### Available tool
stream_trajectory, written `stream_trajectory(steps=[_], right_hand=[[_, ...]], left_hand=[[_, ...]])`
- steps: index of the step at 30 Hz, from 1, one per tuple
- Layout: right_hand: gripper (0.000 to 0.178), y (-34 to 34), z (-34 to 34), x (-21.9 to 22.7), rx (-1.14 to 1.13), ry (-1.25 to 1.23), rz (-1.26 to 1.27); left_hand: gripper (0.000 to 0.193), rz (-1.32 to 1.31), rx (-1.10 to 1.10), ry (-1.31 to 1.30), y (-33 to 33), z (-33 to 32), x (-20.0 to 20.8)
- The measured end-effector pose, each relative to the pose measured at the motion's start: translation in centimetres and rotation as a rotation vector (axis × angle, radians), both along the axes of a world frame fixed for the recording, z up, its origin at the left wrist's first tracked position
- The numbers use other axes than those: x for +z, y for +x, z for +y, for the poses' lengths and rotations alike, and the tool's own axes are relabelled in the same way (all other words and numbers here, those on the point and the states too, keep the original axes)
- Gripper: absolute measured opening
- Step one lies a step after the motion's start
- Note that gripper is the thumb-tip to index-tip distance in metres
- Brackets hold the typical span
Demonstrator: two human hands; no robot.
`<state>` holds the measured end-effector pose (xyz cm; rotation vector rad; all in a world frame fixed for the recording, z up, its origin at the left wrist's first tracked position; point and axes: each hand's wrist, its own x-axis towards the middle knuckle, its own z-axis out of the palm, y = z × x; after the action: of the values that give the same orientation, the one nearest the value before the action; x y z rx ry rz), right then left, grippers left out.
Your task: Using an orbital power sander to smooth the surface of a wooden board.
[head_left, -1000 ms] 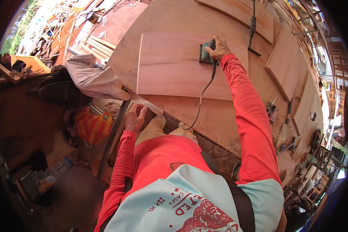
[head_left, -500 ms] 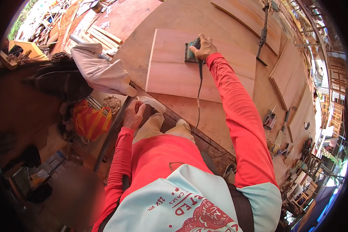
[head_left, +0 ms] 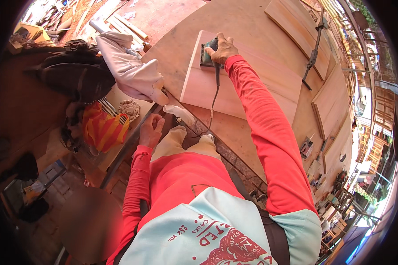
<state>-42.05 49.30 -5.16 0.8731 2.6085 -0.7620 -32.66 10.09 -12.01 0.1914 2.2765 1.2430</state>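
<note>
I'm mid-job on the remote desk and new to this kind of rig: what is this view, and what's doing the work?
There's no robot here: these are a person's bare hands. The view comes from the left of two fisheye cameras on their head, looking down, so straight edges bend toward the rim. The right hand grips a teal corded sander, resting on a pale wooden board. That board lies on a large work surface, with other wooden panels to the right. The left hand is curled near the table edge, with nothing visible in it.

A broad worktable (head_left: 234,17) bears a pinkish wooden panel (head_left: 269,73) and several more boards (head_left: 332,101)
</note>
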Motion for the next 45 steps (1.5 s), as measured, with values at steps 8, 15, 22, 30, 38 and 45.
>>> stream_trajectory(steps=[8, 15, 22, 30, 38, 45], right_hand=[[0.071, -3.8, -0.3, 0.3, -0.037, 0.009, 0.004], [0.071, -6.5, 1.3, -0.1, -0.106, 0.021, 0.003], [0.073, -4.9, 4.7, 0.1, -0.184, -0.002, -0.018], [0.077, 1.1, 10.3, 0.0, -0.27, 0.008, -0.052], [0.075, 6.8, 15.5, -0.2, -0.342, -0.002, -0.051], [0.075, 11.3, 19.8, -0.9, -0.361, 0.006, -0.026]], left_hand=[[0.019, -0.061, 0.073, -0.013, -0.9, -1.7, -0.2], [0.017, -0.069, 0.095, -0.013, -0.5, -2.9, -0.6], [0.017, -0.073, 0.062, -0.071, -0.8, -2.6, 0.3], [0.014, -0.033, -0.075, -0.014, -1.0, 2.0, 1.1], [0.011, -0.062, -0.161, -0.008, 1.3, 5.9, 2.1], [0.012, -0.038, -0.192, -0.041, 3.6, 9.4, 3.0]])
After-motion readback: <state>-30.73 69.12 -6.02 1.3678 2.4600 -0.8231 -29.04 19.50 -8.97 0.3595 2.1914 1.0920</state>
